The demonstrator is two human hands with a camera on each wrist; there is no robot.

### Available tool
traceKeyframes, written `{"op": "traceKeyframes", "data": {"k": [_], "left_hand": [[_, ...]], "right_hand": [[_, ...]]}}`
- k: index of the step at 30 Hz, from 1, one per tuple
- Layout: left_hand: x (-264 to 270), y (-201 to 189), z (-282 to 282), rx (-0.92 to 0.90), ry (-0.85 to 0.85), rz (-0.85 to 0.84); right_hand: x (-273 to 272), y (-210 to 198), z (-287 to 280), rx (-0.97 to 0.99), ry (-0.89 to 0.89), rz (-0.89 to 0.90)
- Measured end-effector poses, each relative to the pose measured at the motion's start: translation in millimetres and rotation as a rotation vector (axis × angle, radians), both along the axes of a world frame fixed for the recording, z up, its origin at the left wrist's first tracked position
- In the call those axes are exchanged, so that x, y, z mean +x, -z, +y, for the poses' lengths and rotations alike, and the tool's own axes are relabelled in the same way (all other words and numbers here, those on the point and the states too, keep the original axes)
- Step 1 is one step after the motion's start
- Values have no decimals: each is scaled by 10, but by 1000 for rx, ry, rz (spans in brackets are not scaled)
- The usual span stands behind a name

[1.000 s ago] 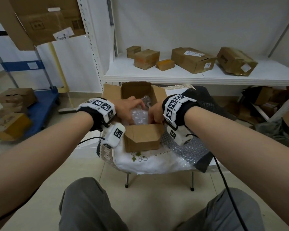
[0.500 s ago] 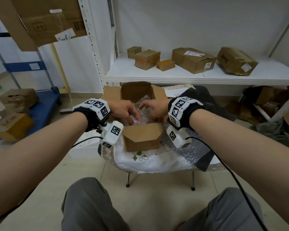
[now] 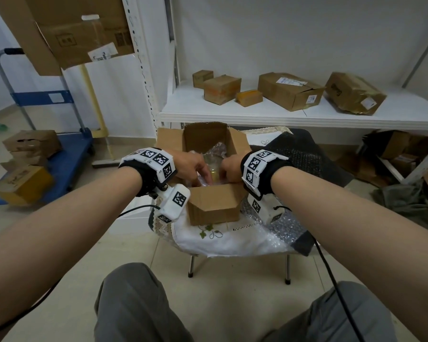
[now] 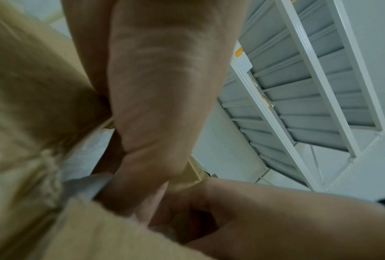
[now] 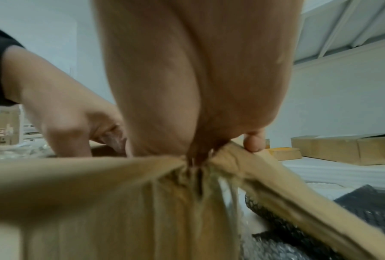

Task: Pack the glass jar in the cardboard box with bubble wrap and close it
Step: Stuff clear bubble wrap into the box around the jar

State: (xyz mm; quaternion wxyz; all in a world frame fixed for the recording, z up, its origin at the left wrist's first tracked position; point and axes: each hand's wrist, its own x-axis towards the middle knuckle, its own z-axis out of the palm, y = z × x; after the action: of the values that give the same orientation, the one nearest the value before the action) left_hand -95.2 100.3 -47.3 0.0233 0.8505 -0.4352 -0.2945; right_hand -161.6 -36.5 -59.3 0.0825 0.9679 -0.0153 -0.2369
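Observation:
The open cardboard box (image 3: 213, 206) stands on a cloth-covered stool with its flaps up. Inside it stands the glass jar (image 3: 214, 167), with crumpled bubble wrap (image 3: 216, 149) around and behind it. My left hand (image 3: 193, 166) reaches in from the left and my right hand (image 3: 230, 166) from the right. Both have their fingers curled down into the wrap beside the jar, and the fingertips are hidden. In the right wrist view my right hand (image 5: 187, 88) rests on the box (image 5: 98, 193) corner, and my left hand (image 5: 60, 109) grips clear wrap (image 5: 20, 149).
A white cloth (image 3: 220, 238) covers the stool. A loose bubble wrap sheet (image 3: 282, 220) lies on a dark mat right of the box. A white shelf (image 3: 294, 114) with several cartons stands behind. At the left are a blue trolley (image 3: 67, 154) and floor cartons (image 3: 22, 183).
The hands first held the wrapped bundle at the box top, then spread the wrap. Now both have sunk lower into the box, and the jar shows between them.

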Motion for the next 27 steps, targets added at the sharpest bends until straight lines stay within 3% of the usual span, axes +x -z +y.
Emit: {"op": "traceKeyframes", "data": {"k": [5,7,9,11,12,15,20,23,26,27], "left_hand": [[-7,21,-14,32,1,-61],[4,34,-16,63,-4,-64],[-14,29,-31,128,8,-91],[-67,13,-60,238,26,-162],[-90,16,-74,290,45,-216],[-65,67,-104,372,81,-334],[-61,188,-164,449,73,-432],[-124,168,-181,411,27,-392],[-91,70,-151,395,36,-321],[-84,52,-147,411,47,-320]], "right_hand": [[51,45,10,-67,57,-4],[243,169,-44,-119,24,81],[886,780,-476,-135,1,174],[1164,1049,-672,-153,19,229],[1137,1059,-689,-154,50,222],[627,563,-329,-176,1,175],[560,528,-279,-165,-15,134],[526,459,-272,-88,-47,152],[807,780,-501,-96,-28,141],[695,681,-437,-112,-3,126]]}}
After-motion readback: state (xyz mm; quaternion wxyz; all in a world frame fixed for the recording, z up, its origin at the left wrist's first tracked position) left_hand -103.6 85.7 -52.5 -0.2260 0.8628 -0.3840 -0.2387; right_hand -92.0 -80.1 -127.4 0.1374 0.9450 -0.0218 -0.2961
